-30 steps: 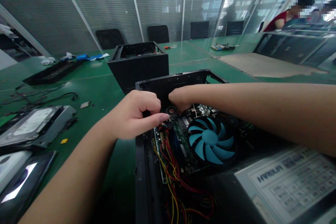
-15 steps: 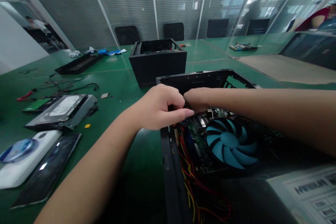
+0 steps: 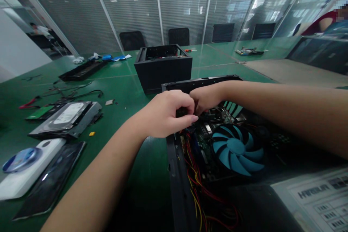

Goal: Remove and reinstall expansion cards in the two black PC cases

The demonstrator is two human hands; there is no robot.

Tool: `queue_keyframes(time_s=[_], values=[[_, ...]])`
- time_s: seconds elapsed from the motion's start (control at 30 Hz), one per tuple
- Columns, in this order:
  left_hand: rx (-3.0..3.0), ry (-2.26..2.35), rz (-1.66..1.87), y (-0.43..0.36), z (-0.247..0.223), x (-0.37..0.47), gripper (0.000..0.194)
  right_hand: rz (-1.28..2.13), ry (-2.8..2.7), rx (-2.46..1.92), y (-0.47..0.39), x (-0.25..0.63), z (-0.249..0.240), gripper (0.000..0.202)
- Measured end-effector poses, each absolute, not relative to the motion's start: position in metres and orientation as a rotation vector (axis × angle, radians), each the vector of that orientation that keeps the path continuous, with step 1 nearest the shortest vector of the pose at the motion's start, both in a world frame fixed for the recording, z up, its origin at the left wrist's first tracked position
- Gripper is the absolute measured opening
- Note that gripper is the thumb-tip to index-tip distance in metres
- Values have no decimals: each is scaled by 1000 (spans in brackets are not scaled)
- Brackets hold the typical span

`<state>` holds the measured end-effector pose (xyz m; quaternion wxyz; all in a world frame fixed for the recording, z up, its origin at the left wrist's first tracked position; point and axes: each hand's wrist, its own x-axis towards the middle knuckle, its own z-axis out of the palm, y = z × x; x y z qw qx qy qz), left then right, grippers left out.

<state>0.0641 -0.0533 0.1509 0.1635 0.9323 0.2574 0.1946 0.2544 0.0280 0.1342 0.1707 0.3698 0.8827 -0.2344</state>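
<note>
An open black computer case (image 3: 171, 166) lies in front of me, with a blue-bladed cooling fan (image 3: 236, 146) over the green circuit board inside. My left hand (image 3: 168, 114) is over the case's left edge, its fingers curled and its thumb stretched toward the inside. Right beside it, my right hand (image 3: 208, 98) reaches down into the far left corner with closed, bent fingers. Whatever the fingertips of either hand hold is hidden. Red and yellow cables (image 3: 193, 174) run along the inner left wall. A labelled metal power supply (image 3: 312, 195) fills the near right.
A second black case (image 3: 163, 74) stands behind. On the left lie a hard drive (image 3: 69, 114), a white box (image 3: 32, 174) with a round blue container, a dark flat panel (image 3: 51, 181) and loose cables (image 3: 67, 94). A red-handled screwdriver (image 3: 189, 50) lies at the back. Someone sits far right.
My right hand and forearm have risen slightly, uncovering more of the board behind the fan. My left hand stays nearly where it was. The view has tilted up a little.
</note>
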Motion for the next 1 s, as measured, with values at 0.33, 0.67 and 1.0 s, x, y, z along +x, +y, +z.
queue_keyframes(time_s=[0.33,0.67,1.0], values=[[2731,918,347,-54,156,65,29,-908,2578,942,57,290,152,16],[2817,1062,186,-54,158,64,47,-1422,2408,1013,63,300,151,27],[2756,1133,200,-53,156,65,48,-1063,2505,1072,48,290,153,51]])
